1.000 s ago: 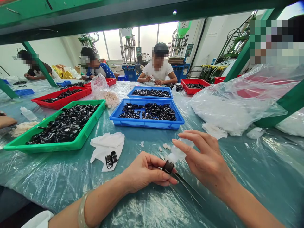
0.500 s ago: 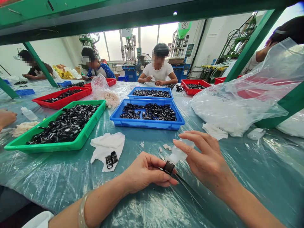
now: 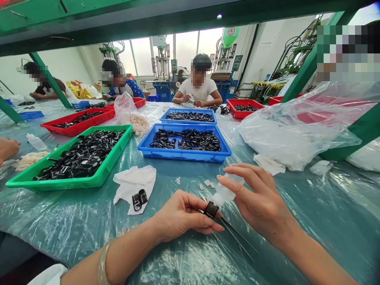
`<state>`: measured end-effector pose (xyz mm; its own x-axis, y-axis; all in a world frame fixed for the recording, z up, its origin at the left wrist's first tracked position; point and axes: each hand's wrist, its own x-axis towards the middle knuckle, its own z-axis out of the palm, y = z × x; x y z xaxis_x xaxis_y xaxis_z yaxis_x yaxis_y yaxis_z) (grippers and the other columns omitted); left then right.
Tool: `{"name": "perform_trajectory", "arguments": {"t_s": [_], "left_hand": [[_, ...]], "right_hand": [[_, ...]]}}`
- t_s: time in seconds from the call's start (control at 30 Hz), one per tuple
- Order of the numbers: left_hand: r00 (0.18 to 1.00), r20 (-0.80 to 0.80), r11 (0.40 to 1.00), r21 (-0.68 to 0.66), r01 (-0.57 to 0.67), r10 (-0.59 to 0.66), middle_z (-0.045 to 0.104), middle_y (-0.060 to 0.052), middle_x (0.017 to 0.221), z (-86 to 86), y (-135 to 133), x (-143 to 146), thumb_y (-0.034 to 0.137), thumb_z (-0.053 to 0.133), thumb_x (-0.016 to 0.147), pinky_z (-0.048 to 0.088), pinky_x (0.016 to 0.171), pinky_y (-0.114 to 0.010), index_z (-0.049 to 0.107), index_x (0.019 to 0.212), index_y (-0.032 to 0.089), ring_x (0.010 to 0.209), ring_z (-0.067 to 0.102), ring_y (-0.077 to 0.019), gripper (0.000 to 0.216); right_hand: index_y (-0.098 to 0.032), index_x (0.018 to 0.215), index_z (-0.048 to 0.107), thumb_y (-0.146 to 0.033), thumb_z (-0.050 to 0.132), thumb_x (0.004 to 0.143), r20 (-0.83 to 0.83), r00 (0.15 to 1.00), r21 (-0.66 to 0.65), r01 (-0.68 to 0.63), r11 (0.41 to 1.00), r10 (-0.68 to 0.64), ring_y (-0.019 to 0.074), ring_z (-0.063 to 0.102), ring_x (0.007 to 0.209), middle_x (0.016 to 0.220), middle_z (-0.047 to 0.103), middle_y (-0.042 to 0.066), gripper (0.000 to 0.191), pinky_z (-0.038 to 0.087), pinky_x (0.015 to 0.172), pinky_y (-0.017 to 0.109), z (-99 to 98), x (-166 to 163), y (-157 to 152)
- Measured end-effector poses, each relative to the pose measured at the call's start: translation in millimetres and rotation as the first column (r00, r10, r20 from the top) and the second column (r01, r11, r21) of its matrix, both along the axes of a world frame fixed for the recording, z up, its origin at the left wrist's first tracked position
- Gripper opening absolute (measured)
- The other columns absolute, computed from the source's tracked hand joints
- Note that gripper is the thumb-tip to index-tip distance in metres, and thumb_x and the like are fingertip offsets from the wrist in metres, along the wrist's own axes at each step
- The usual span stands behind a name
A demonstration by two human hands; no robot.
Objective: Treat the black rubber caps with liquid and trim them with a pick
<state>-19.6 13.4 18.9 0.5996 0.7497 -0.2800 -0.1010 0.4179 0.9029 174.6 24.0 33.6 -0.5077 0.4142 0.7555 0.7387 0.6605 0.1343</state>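
Note:
My left hand (image 3: 181, 215) is closed on a small black plastic part (image 3: 211, 209) at the near middle of the table. My right hand (image 3: 258, 202) grips a small clear squeeze bottle (image 3: 224, 192) whose tip touches that black part. Two more black parts (image 3: 139, 198) lie on a white cloth (image 3: 133, 184) to the left of my hands. A few small white bits (image 3: 208, 183) lie just beyond my hands.
A green tray (image 3: 97, 178), two blue trays (image 3: 184, 154) and red trays (image 3: 74, 127) hold several black parts. A big clear plastic bag (image 3: 299, 126) fills the right side. Several people sit across the plastic-covered table (image 3: 341, 213). Another person's hand (image 3: 7, 147) shows at the far left.
None in my hands. The person at the upper right has shifted a little.

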Motion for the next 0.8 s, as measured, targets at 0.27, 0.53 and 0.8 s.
{"name": "perform_trajectory", "arguments": {"t_s": [0.27,0.53,0.8], "left_hand": [[1.0,0.001,1.0,0.007,0.006,-0.006,0.071,-0.012,0.078,-1.1,-0.1,-0.6,0.023,0.073,0.062,0.052,0.071,-0.026,0.07,0.092,0.009,0.081,0.067,-0.0224,0.033],[1.0,0.001,1.0,0.0,0.006,-0.006,0.071,-0.012,0.077,-0.2,0.9,0.0,0.021,0.072,0.063,0.052,0.069,-0.024,0.07,0.091,0.009,0.079,0.067,-0.0208,0.03],[1.0,-0.004,1.0,0.008,0.016,-0.016,0.071,-0.012,0.078,-1.3,-0.5,-1.5,0.023,0.073,0.063,0.052,0.072,-0.026,0.07,0.091,0.01,0.081,0.067,-0.022,0.031]], "right_hand": [[-0.021,0.096,0.058,0.003,0.04,0.077,-0.003,1.0,0.008,0.001,1.0,-0.001,0.0242,0.055,0.098,0.096,0.062,0.01,0.036,0.045,0.076,0.041,0.4,0.3,0.3],[-0.02,0.096,0.057,0.005,0.041,0.077,-0.013,1.0,-0.001,-0.016,1.0,0.016,0.0249,0.054,0.098,0.097,0.062,0.011,0.035,0.045,0.077,0.043,0.2,0.5,0.0],[-0.022,0.096,0.058,0.003,0.038,0.079,-0.011,1.0,-0.013,-0.019,1.0,0.019,0.024,0.054,0.1,0.098,0.061,0.01,0.036,0.045,0.078,0.043,0.3,2.1,0.4]]}}
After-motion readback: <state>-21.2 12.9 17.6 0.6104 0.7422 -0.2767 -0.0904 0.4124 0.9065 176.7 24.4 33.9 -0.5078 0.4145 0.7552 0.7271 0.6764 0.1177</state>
